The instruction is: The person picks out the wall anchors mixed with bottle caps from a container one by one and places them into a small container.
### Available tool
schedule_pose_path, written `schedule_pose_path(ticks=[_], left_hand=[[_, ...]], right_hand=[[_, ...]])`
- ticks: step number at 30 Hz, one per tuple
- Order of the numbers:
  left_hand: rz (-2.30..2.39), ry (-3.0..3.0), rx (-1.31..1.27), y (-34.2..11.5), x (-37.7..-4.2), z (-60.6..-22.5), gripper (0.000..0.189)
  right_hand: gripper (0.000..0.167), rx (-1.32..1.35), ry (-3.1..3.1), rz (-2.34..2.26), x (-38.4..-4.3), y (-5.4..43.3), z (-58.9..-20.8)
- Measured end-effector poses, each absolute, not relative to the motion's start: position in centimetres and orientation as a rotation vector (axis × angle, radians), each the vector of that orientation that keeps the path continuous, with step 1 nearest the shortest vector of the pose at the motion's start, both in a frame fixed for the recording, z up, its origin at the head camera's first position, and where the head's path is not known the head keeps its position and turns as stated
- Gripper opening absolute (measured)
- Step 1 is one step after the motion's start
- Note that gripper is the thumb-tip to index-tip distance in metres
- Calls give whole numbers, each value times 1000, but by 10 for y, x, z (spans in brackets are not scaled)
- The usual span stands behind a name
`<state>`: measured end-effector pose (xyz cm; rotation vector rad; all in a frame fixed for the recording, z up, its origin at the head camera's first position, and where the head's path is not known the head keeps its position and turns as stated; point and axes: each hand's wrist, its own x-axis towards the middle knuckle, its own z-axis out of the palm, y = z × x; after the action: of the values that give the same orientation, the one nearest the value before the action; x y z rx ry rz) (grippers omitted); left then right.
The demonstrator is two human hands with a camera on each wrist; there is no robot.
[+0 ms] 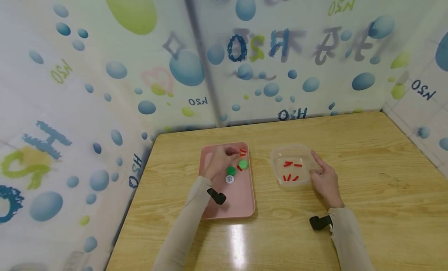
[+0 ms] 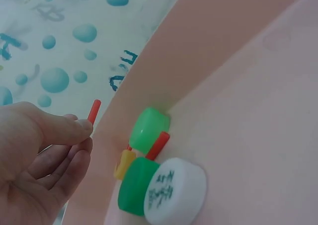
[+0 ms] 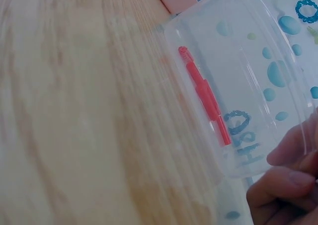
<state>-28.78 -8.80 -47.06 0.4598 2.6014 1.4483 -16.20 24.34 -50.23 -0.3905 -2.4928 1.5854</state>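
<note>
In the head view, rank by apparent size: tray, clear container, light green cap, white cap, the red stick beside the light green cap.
1. Tray
2. Clear container
3. Light green cap and white cap: too alike to rank
4. Red stick

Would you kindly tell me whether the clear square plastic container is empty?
Not empty: in the head view, several short red sticks lie inside the container.

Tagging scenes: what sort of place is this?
Probably a screened-off work booth: bubble-print sheeting on three sides of a wooden table, which holds a pink tray and clear container.
</note>
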Motion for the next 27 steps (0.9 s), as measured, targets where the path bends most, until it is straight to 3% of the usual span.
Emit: schedule_pose_path(ticks=[27], left_hand=[[1491, 2488, 631, -32, -280, -459, 15]], right_hand=[[68, -390, -2475, 1575, -161, 244, -503]])
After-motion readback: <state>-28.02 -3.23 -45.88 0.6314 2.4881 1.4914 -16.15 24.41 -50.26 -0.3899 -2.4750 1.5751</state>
